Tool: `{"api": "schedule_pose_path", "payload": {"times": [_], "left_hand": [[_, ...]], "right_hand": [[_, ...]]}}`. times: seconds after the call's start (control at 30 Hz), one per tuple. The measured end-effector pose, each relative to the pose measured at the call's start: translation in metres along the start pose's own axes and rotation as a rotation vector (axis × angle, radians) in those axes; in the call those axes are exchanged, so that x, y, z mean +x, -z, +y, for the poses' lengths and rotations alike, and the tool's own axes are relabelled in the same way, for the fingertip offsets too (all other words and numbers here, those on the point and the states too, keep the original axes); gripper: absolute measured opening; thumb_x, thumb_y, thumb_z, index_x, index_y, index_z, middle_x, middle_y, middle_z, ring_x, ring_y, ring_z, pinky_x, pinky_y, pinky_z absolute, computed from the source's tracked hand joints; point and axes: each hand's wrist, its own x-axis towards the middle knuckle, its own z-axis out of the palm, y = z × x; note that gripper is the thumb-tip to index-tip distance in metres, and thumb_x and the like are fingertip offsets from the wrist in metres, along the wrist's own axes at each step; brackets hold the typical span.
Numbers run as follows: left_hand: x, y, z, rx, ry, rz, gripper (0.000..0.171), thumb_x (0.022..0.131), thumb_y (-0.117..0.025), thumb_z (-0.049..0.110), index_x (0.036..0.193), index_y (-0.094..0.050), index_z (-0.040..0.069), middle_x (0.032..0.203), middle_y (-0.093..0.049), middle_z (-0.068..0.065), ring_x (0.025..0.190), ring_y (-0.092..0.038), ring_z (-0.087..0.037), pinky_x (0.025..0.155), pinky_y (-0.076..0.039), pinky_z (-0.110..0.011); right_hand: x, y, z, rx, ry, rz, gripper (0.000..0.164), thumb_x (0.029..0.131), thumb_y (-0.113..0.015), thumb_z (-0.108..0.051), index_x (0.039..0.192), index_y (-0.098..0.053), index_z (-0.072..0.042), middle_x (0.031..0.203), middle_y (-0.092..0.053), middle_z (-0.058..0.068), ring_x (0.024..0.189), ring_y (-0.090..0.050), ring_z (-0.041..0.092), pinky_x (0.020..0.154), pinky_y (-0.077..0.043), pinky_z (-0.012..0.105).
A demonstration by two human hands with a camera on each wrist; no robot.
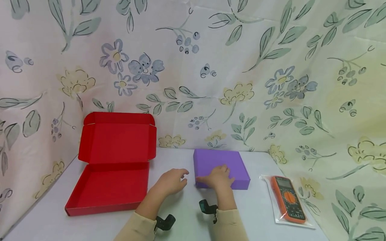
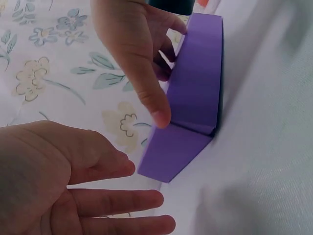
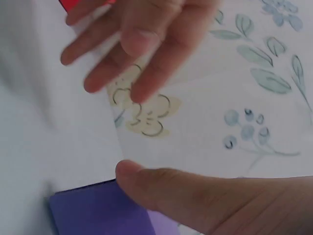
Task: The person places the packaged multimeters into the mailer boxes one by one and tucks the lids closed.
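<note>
A closed purple box point(image 1: 236, 165) lies flat on the white table, toward the back. My right hand point(image 1: 217, 177) rests on its top with the fingers spread. In the left wrist view, the right thumb point(image 2: 155, 110) touches the box's edge by a corner; the right wrist view has that thumb point(image 3: 166, 188) too. My left hand point(image 1: 171, 180) hovers to the left of the purple box, holding nothing. Its fingers point(image 2: 122, 201) are extended, apart from the purple cardboard in the left wrist view.
To the left stands a red box point(image 1: 117, 142), its lid raised and its shallow tray showing no contents. An orange and black multimeter point(image 1: 288, 199) in a clear plastic bag lies at the right. A floral curtain point(image 1: 187, 83) hangs behind the table point(image 1: 184, 221) and along its sides.
</note>
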Motion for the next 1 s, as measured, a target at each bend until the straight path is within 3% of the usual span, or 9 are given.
{"api": "schedule_pose_path", "payload": {"times": [0.43,1.0], "left_hand": [[0.000,0.000,0.001,-0.003,0.035,-0.021,0.039,0.096,-0.069,0.021,0.134,-0.066,0.011,0.120,-0.070,-0.011,0.110,-0.065,-0.030,0.091,-0.055,-0.054],[-0.001,-0.002,0.001,-0.021,0.047,-0.035,0.039,0.096,-0.068,0.021,0.134,-0.066,0.011,0.119,-0.070,-0.011,0.109,-0.066,-0.030,0.089,-0.056,-0.054]], "right_hand": [[0.007,0.008,0.019,0.050,-0.022,0.029,0.117,0.074,-0.087,-0.056,0.144,-0.035,0.021,0.152,-0.030,0.038,0.141,-0.028,0.054,0.107,-0.025,0.078],[0.020,0.004,0.040,0.120,-0.091,0.132,0.098,0.084,-0.082,-0.044,0.144,-0.037,0.019,0.152,-0.026,0.040,0.141,-0.022,0.057,0.106,-0.025,0.078]]}}
